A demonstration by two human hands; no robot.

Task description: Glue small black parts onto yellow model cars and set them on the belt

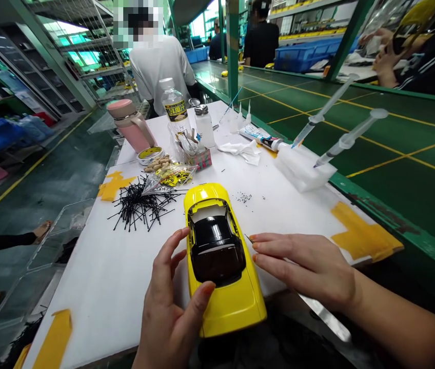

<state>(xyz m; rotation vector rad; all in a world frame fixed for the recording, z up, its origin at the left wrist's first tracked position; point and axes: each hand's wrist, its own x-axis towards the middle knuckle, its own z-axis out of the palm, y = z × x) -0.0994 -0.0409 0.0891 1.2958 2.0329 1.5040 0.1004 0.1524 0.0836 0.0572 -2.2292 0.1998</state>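
A yellow model car body (pixel 236 302) with a black roof and dark glass lies on the white tabletop (pixel 98 277), close to its front edge. Around the car's left side is my left hand (pixel 175 302), its thumb on the yellow panel and its fingers along the side. To the right of the car, my right hand (pixel 305 266) has its fingers closed on metal tweezers (pixel 327 318); their thin tip shows beside the car and the wide end sticks out below the palm. Tiny black bits (pixel 244 197) are scattered beyond the car.
Black thin sticks (pixel 140 202) lie left, near a bag of yellow parts (pixel 175 176). Behind are a pink mug (pixel 131 125), a bottle (pixel 175 105), a glue tube (pixel 259 138) and syringes in a foam block (pixel 304 166). A green conveyor (pixel 371 128) runs right; people are beyond.
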